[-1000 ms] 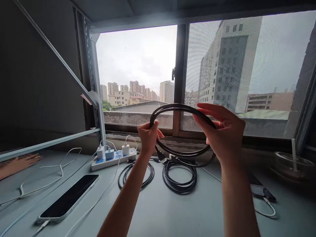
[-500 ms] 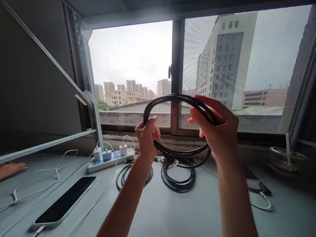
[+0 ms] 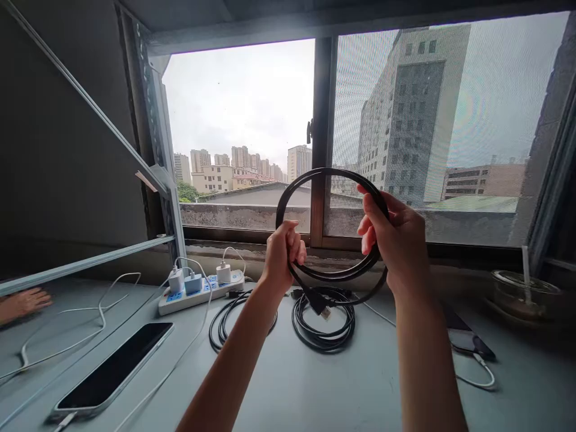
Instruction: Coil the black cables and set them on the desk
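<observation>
A black cable [image 3: 330,172], wound into a round coil, is held up above the table in front of the window. My left hand [image 3: 284,255] is closed around its left side. On the right side my right hand [image 3: 396,234] grips the loops between thumb and fingers. From the coil's lower left hangs a cable plug [image 3: 319,302] with a light metal end. Beneath it, a second coiled black cable [image 3: 323,347] lies on the table, and another black coil [image 3: 220,321] lies to its left, partly covered by my left forearm.
A white power strip [image 3: 198,298] with several chargers stands at the back left. A phone [image 3: 117,366] lies front left, another dark phone [image 3: 468,336] at right. A lidded cup with straw [image 3: 524,294] stands far right. Another person's hand [image 3: 27,305] rests at far left.
The coil's loops are drawn together into a rounder, tighter ring. My left hand has shifted right, and my right hand has closed more on the cable and dropped slightly.
</observation>
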Motion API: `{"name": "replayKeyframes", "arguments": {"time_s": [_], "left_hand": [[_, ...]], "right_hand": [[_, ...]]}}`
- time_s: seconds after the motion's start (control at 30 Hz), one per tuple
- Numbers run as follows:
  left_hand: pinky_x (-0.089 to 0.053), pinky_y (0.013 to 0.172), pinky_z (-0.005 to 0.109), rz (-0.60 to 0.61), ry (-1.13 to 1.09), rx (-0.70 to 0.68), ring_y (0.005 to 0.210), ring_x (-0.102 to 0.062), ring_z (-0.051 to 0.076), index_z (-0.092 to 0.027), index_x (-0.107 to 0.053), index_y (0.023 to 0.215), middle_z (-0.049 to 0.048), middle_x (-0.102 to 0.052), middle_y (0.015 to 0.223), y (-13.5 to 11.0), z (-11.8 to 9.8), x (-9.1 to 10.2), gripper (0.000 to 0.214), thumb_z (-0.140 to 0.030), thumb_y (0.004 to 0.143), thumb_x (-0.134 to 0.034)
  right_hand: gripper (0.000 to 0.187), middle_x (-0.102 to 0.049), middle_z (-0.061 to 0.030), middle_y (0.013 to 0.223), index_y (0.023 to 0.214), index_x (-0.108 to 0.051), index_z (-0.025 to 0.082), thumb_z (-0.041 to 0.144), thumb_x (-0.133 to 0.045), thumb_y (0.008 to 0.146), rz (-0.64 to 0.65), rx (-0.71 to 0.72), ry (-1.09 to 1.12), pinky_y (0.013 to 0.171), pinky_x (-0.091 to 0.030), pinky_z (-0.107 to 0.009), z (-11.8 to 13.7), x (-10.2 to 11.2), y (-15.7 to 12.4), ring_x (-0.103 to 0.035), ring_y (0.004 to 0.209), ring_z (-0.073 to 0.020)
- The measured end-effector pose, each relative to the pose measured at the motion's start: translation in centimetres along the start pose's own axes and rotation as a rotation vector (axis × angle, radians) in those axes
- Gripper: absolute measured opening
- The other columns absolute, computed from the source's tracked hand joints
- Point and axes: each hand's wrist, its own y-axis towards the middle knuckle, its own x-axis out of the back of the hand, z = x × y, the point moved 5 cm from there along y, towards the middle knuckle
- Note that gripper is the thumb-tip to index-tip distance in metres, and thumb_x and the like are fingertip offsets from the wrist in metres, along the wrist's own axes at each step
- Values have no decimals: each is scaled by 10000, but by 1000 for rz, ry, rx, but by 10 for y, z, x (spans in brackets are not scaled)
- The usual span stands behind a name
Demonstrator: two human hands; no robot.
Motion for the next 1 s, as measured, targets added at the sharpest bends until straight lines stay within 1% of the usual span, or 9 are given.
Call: {"name": "replayKeyframes", "arguments": {"time_s": [0.13,0.23,0.33,0.43,0.57,0.73,0.83,0.9,1.0], "left_hand": [[-381,394,202,278,495,171,394,-589,144,-140,-620,514,67,-623,482,13,28,11,346,-360,769,-543],[-430,424,239,448,689,389,404,-598,176,-121,-676,543,135,-659,537,9,40,18,547,-537,817,-449],[-470,475,262,751,698,605,451,-616,187,-112,-715,599,155,-673,583,-12,45,6,732,-640,852,-276],[-514,597,304,996,564,670,590,-666,216,-138,-743,770,135,-705,676,-30,45,-10,749,-672,857,-225],[-514,736,316,784,422,422,753,-680,216,-175,-719,823,89,-722,770,-15,45,-12,519,-603,846,-426],[-497,779,252,480,170,169,889,-670,180,-175,-662,1020,68,-713,966,8,36,-6,263,-319,840,-535],[-503,732,237,259,-9,77,806,-685,163,-172,-603,1027,31,-689,762,13,30,-2,225,-292,847,-543],[-501,645,216,154,-103,8,644,-664,134,-174,-574,978,-47,-548,546,15,28,0,196,-319,846,-562],[-377,421,165,41,-33,-117,376,-480,66,-172,-546,862,-115,-331,436,19,24,10,249,-409,811,-606]], "right_hand": [[225,-347,115,343,862,-724,170,324,-734,699,-111,-64,132,258,-151,-168,7,-2,-8,-275,263,-24],[183,-324,113,342,781,-726,177,320,-750,669,-153,-37,147,267,-129,-185,12,-8,-14,-250,267,-24],[130,-289,117,350,731,-707,195,313,-726,679,-217,77,221,295,-158,-196,12,-18,-18,-220,283,-22],[114,-282,119,361,732,-695,207,312,-704,689,-123,133,326,320,-161,-209,8,-32,-22,-189,295,-20],[117,-318,120,343,775,-688,213,304,-707,705,107,208,368,321,-163,-208,10,-40,-25,-204,282,-23],[275,-285,151,344,941,-609,241,400,-701,735,81,82,346,268,-151,-172,-2,-25,-9,-228,240,-36],[422,-363,145,414,1074,-561,224,464,-678,747,38,0,280,281,-273,-153,-19,-21,2,-340,271,-45],[471,-449,116,479,1105,-545,184,503,-636,770,-10,10,160,324,-380,-163,-31,-19,6,-431,311,-57],[501,-579,35,675,1146,-530,172,475,-645,764,-62,100,-40,344,-444,-182,-42,-18,7,-535,388,-82]]}}
